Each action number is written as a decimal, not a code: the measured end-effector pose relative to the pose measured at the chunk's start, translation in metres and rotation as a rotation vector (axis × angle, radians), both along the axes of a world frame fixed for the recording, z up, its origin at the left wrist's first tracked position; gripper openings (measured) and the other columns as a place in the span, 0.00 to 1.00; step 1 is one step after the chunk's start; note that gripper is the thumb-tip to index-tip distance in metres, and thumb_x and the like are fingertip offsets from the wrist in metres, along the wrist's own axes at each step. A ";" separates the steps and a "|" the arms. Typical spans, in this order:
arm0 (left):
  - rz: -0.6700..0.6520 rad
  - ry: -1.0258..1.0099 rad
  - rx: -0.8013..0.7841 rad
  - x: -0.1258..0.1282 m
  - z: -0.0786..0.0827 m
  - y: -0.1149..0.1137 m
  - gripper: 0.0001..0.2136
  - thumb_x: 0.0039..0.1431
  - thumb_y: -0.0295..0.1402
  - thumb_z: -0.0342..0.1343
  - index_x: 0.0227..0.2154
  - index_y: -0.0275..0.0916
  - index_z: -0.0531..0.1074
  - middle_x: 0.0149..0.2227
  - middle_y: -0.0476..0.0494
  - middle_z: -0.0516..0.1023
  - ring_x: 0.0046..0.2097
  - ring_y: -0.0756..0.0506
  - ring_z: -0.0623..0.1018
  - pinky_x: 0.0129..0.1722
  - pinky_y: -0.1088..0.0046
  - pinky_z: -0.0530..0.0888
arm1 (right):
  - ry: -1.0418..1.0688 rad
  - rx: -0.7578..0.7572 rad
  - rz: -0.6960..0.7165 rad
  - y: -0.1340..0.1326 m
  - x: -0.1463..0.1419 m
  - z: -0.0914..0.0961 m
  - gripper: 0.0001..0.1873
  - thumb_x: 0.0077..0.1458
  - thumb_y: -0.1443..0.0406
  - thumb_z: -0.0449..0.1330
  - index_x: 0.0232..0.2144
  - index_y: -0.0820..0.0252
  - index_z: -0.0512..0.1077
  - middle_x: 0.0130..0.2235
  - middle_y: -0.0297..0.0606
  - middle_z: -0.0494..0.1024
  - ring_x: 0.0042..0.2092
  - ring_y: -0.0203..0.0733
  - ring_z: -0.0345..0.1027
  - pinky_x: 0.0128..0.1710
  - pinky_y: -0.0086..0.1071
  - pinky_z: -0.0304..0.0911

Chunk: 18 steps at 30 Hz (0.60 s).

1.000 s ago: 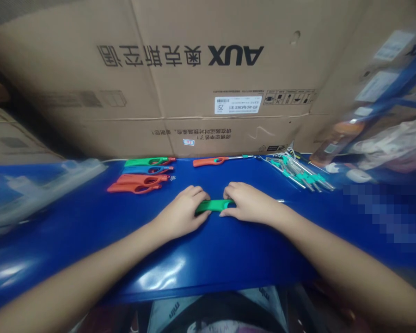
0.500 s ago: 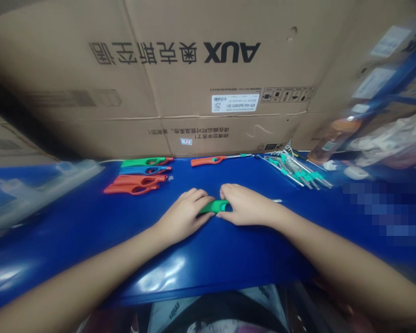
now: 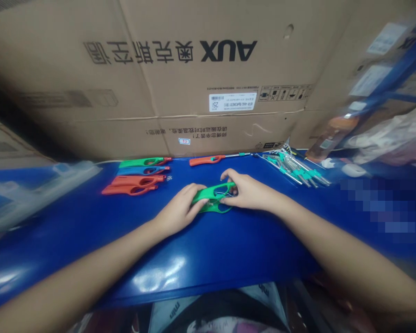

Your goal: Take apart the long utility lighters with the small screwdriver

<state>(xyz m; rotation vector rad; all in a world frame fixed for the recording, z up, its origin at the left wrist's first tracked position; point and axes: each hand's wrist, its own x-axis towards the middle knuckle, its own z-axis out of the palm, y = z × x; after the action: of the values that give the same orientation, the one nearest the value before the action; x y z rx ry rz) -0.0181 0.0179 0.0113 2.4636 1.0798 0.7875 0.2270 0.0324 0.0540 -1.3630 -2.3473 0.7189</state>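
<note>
My left hand point(image 3: 182, 203) grips the rear end of a green lighter casing point(image 3: 206, 195) over the middle of the table. The casing has parted into two green shells, the lower shell point(image 3: 217, 209) on the side nearer me. Thin wires or small parts show between the shells. At the front end, my right hand point(image 3: 251, 192) pinches the casing between thumb and fingers, which hide its tip. Behind my hands lies an assembled orange lighter point(image 3: 206, 160) with a metal tube. Several lighter handles, among them a green handle point(image 3: 138, 162) and an orange handle point(image 3: 130, 189), lie at left.
A pile of metal lighter tubes point(image 3: 294, 169) with teal parts lies at back right. Beside it are a bottle point(image 3: 331, 138) and plastic bags point(image 3: 391, 138). A large cardboard box point(image 3: 180, 97) stands along the back of the blue table point(image 3: 229, 259). Clear plastic point(image 3: 38, 189) lies at left.
The green casing, closed before, has turned and now shows as two separated shells with its trigger opening visible. My right hand has shifted slightly up and right along it.
</note>
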 end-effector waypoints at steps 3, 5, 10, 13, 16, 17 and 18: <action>0.056 -0.046 -0.040 -0.002 -0.003 0.003 0.14 0.72 0.41 0.46 0.53 0.40 0.66 0.51 0.39 0.76 0.53 0.40 0.76 0.55 0.59 0.73 | 0.067 -0.009 -0.033 0.010 0.004 -0.005 0.21 0.51 0.60 0.69 0.45 0.59 0.67 0.33 0.33 0.75 0.34 0.38 0.70 0.33 0.30 0.64; 0.083 -0.090 -0.090 -0.003 -0.003 0.003 0.15 0.72 0.42 0.45 0.53 0.40 0.66 0.51 0.40 0.77 0.52 0.41 0.77 0.54 0.61 0.73 | 0.053 -0.003 0.008 0.013 0.005 -0.008 0.15 0.52 0.60 0.68 0.39 0.60 0.71 0.34 0.35 0.76 0.34 0.38 0.70 0.34 0.31 0.64; 0.100 -0.248 -0.215 -0.002 -0.002 0.002 0.16 0.72 0.45 0.45 0.51 0.40 0.67 0.46 0.42 0.78 0.46 0.44 0.79 0.50 0.64 0.75 | -0.021 0.040 0.127 0.010 0.002 -0.009 0.06 0.58 0.64 0.64 0.30 0.60 0.75 0.33 0.35 0.77 0.33 0.37 0.68 0.34 0.31 0.60; 0.122 -0.418 -0.282 -0.001 -0.002 0.005 0.17 0.72 0.48 0.43 0.46 0.40 0.67 0.43 0.42 0.78 0.44 0.45 0.78 0.50 0.64 0.75 | -0.077 0.094 0.169 0.007 0.000 -0.007 0.06 0.60 0.66 0.62 0.30 0.59 0.74 0.34 0.36 0.77 0.34 0.38 0.67 0.34 0.31 0.58; 0.150 -0.532 -0.311 -0.002 -0.002 0.008 0.18 0.71 0.49 0.42 0.46 0.40 0.66 0.42 0.42 0.77 0.40 0.46 0.77 0.47 0.66 0.75 | -0.077 0.141 0.145 0.007 0.000 -0.006 0.07 0.63 0.67 0.57 0.30 0.60 0.71 0.35 0.38 0.76 0.36 0.40 0.66 0.37 0.32 0.58; 0.162 -0.539 -0.313 -0.003 -0.002 0.009 0.18 0.71 0.49 0.41 0.45 0.40 0.66 0.41 0.43 0.76 0.37 0.47 0.76 0.43 0.68 0.74 | -0.069 0.153 0.138 0.007 0.001 -0.006 0.08 0.64 0.68 0.56 0.31 0.60 0.70 0.35 0.39 0.75 0.36 0.40 0.66 0.38 0.32 0.58; 0.177 -0.536 -0.310 -0.003 -0.002 0.010 0.18 0.71 0.49 0.40 0.44 0.40 0.66 0.38 0.44 0.75 0.34 0.48 0.73 0.38 0.69 0.73 | -0.062 0.161 0.134 0.007 0.001 -0.006 0.08 0.65 0.68 0.54 0.32 0.59 0.69 0.36 0.39 0.75 0.37 0.40 0.66 0.38 0.32 0.58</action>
<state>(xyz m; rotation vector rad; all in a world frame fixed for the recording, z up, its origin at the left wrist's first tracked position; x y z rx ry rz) -0.0214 0.0280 0.0094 1.7730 1.1131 1.1497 0.2278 0.0393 0.0484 -1.1855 -2.5032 0.5174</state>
